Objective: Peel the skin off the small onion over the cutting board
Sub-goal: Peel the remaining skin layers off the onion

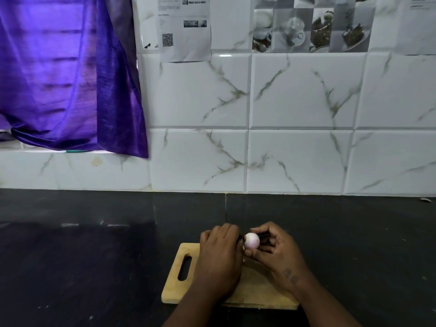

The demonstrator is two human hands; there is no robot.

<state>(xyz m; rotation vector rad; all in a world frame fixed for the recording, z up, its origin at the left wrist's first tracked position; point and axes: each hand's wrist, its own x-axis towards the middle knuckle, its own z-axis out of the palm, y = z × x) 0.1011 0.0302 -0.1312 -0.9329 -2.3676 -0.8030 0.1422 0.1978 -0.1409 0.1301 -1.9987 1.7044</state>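
Both hands meet above the wooden cutting board. My right hand pinches the small onion, mostly pale already; left hand curls against it, grip hidden. Peeling underway; next, strip remaining skin, I judge.

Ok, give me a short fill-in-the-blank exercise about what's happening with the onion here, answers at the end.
1. Both hands hold a small ____ above the cutting board.
2. The cutting board is made of ____ and lies on a dark counter.
3. The board's handle slot is on the person's ____ side.
4. A ____ cloth hangs beside the tiled wall.

Missing words: onion, wood, left, purple
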